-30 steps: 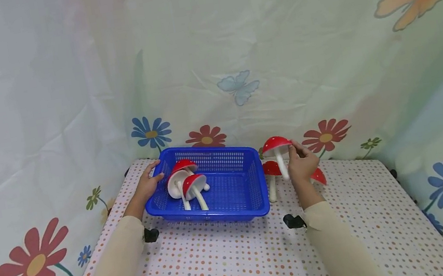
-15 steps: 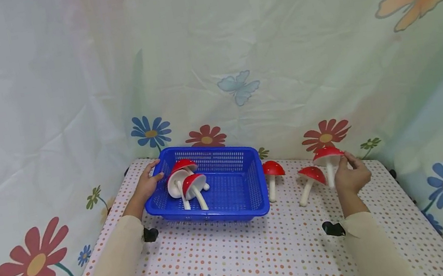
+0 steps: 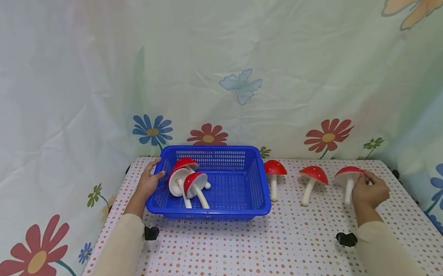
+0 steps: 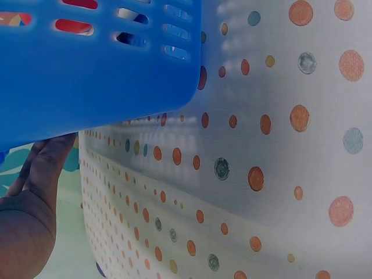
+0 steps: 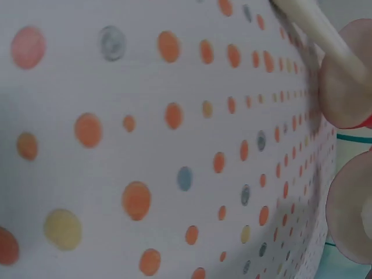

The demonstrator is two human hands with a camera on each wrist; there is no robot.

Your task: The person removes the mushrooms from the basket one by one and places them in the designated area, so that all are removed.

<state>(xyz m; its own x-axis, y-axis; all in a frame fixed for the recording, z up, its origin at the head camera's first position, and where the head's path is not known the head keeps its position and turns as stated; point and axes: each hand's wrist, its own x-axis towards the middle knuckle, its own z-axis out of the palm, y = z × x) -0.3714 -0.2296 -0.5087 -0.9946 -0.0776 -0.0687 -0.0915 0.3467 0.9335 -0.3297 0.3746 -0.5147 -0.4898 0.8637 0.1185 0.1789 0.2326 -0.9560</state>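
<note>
My left hand [image 3: 146,183] grips the left rim of a blue plastic basket [image 3: 240,209], thumb on the inner side. In the left wrist view, the fingers [image 4: 45,168] lie against the basket's outer wall [image 4: 99,87]. Inside the basket, at its left end, lie several toy mushrooms [image 3: 195,184] with red, white-spotted caps and white stems. Farther right, my right hand [image 3: 369,190] pinches the cap edge of another red toy mushroom [image 3: 347,187], low over the table. Two mushroom caps [image 5: 347,87] show at the right edge of the right wrist view, where the hand is out of sight.
Between the basket and my right hand, two more red mushrooms, one near the basket [image 3: 274,168] and one farther right [image 3: 313,174], lie on the dotted tablecloth [image 3: 233,263]. A printed curtain [image 3: 183,66] hangs behind and on both sides.
My right hand has carried its mushroom to the right and down, past the two lying ones, uncovering one of them. The left hand stays on the basket rim.
</note>
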